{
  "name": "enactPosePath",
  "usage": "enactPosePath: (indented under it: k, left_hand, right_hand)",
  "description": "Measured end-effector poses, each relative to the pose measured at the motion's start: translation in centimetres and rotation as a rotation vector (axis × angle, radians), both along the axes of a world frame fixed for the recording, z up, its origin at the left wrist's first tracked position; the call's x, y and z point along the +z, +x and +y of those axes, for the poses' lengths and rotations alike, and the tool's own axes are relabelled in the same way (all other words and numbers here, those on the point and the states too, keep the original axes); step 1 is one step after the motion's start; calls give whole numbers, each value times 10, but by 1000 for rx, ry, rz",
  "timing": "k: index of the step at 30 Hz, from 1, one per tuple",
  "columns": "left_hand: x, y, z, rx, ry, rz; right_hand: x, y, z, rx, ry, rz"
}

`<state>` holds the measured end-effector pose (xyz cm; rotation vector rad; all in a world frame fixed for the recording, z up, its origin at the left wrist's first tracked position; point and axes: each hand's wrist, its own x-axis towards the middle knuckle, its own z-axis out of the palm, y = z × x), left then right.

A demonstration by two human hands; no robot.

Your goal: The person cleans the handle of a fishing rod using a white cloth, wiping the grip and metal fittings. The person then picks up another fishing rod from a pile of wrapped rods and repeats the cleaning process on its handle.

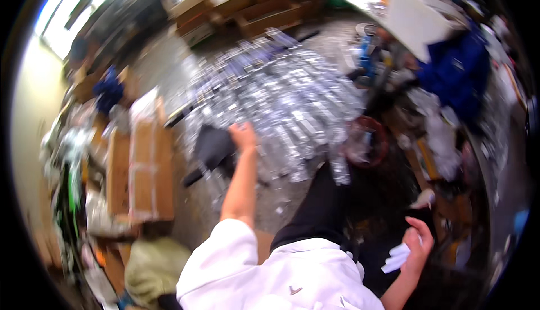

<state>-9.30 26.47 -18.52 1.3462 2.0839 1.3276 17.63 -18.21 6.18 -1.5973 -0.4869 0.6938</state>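
Note:
My left hand (243,136) is stretched out in front, its fingers closed at the upper corner of a dark, flat, roughly square piece (216,148); blur hides what kind of thing this is. Beyond it spreads a wide layer of clear plastic-wrapped pieces (281,99), lying in shiny rows. Low on the right, my right hand (417,245) is curled around several white finger-like strips (397,258), held close beside my leg and apart from the layer.
A taped cardboard box (151,169) stands at the left, near a pale green sack (156,273). A red-rimmed basket (385,141) sits right of the layer. Open cardboard boxes (270,17) line the back. Blue cloth (461,77) hangs at the right beside a white container (419,20).

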Motion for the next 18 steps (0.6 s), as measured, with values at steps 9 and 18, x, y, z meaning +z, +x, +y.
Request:
enactPosePath:
  k: [9,18]
  left_hand:
    - [-62,-46,68,-232,-275,21]
    - [73,6,-7,-113,-427,577]
  right_hand:
    - [16,38,-4,-30,-47,-71]
    - [48,176,-71,-601,83,-435]
